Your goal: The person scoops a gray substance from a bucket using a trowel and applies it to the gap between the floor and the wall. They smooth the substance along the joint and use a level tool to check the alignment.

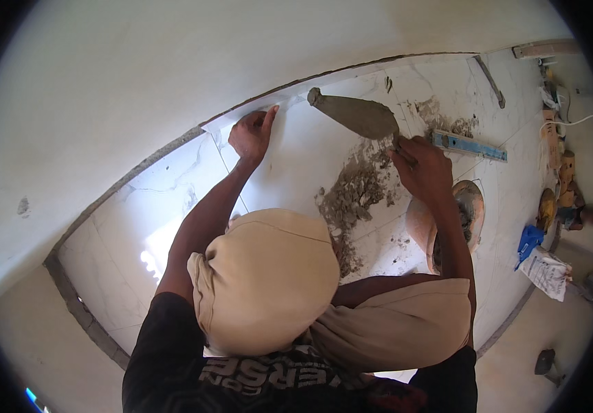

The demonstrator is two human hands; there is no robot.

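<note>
My right hand (424,168) grips the handle end of a pointed masonry trowel (358,115). Its grey blade points left toward the wall, with a lump of wet mortar (315,97) at the tip. My left hand (250,135) rests against a white skirting strip (296,91) at the wall's foot. Its thumb is stretched along the strip while the other fingers curl in, and what they hold, if anything, is hidden. Loose mortar (353,196) is heaped on the white marbled floor tiles (289,165) between my arms.
An orange bowl (420,227) with mortar stands beside my right forearm, partly hidden. Beyond my right hand lie a blue spirit level (472,145) and a dark bar (491,82). A white bag (545,273) and clutter line the right side. Left of the strip runs a rough wall-foot gap (131,172).
</note>
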